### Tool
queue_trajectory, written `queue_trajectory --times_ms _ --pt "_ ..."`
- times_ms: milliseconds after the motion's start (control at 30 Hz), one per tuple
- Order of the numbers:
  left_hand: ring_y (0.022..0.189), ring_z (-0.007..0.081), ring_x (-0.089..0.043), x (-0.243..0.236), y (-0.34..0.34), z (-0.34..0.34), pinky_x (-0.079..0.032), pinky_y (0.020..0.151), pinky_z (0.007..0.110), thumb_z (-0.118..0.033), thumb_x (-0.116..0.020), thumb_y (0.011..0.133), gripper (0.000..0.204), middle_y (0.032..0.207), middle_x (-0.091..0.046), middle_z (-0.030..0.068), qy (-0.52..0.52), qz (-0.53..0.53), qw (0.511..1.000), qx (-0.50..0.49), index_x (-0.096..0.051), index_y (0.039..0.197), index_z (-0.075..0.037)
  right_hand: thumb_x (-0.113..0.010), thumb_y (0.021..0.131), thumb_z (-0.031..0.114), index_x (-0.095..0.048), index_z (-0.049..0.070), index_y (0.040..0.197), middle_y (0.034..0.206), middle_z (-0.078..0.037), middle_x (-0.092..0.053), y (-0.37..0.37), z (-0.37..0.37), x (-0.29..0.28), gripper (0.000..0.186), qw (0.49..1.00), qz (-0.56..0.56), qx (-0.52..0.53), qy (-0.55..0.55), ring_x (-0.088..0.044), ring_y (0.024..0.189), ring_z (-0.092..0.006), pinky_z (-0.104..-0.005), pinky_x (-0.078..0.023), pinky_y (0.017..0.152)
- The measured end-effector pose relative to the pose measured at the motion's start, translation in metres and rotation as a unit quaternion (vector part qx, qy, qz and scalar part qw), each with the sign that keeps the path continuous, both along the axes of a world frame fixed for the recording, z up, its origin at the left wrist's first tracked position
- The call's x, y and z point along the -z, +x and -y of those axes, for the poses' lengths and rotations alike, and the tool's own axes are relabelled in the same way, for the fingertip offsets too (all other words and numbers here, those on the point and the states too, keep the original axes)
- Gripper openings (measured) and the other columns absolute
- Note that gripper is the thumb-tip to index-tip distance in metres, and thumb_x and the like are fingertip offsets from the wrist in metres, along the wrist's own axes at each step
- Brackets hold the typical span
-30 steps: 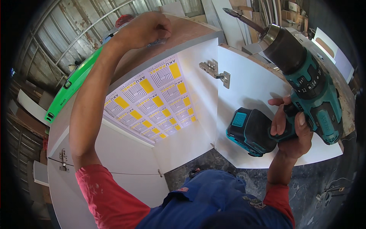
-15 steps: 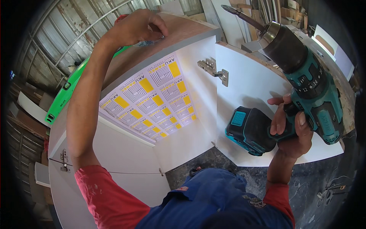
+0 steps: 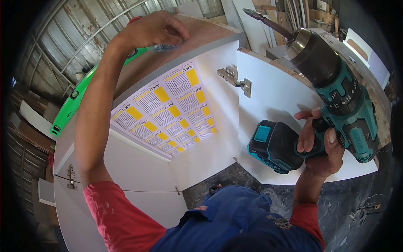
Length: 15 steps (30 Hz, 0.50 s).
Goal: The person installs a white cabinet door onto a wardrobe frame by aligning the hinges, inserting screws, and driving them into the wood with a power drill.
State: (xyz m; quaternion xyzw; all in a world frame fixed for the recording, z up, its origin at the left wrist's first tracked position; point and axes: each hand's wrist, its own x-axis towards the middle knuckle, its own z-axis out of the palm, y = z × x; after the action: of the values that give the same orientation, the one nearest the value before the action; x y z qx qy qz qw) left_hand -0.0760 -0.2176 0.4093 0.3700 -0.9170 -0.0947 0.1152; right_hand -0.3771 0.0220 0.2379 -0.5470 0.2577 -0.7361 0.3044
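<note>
My right hand (image 3: 321, 147) grips a teal-and-black cordless drill (image 3: 336, 94) by its handle. A long driver bit (image 3: 273, 24) in its chuck points up and to the left. My left hand (image 3: 157, 30) is over the cabinet's brown top (image 3: 201, 30), its fingertips pinched together above a clear plastic bag (image 3: 164, 48). Whatever is between those fingertips is too small to make out. Below, the white cabinet (image 3: 226, 96) stands open, with a patterned yellow-and-white panel (image 3: 168, 111) inside. A metal hinge (image 3: 235, 79) joins the cabinet side to its right door (image 3: 273, 101).
A green spirit level (image 3: 77, 94) lies along the far left edge of the cabinet top. The left door (image 3: 138, 210) reaches toward my body and bears another hinge (image 3: 71, 176). Boards (image 3: 294, 14) lean at the back. Pliers (image 3: 369, 206) appear at the lower right on the dark floor.
My left fingertips have shifted slightly right over the bag, and the hand stays pinched. The drill has dipped slightly down in my right hand.
</note>
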Motion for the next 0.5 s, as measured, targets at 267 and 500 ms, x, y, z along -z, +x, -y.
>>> queue_trajectory --times_ms 267,500 --pt "0.079 0.0105 -0.062 0.012 -0.010 0.004 -0.050 0.075 0.025 -0.004 -0.066 0.089 0.008 0.091 -0.068 0.0033 -0.076 -0.009 0.997 0.013 -0.069 0.095 0.000 -0.066 0.090 0.028 -0.057 -0.016 0.118 0.087 -0.021 -0.064 0.001 -0.002 0.000 0.053 0.999 0.020 -0.035 0.006 -0.057 0.055 -0.0179 -0.0336 -0.054 0.059" --pt "0.083 0.0123 -0.065 0.019 -0.027 -0.070 -0.050 0.082 0.027 -0.004 -0.064 0.092 0.009 0.092 -0.068 0.0056 -0.060 -0.371 0.925 0.057 -0.066 0.099 0.002 -0.058 0.094 0.033 -0.056 -0.009 0.118 0.059 -0.006 -0.053 0.007 0.003 0.010 0.048 0.999 -0.023 0.031 0.015 -0.054 0.049 -0.0169 -0.0435 -0.048 0.092"
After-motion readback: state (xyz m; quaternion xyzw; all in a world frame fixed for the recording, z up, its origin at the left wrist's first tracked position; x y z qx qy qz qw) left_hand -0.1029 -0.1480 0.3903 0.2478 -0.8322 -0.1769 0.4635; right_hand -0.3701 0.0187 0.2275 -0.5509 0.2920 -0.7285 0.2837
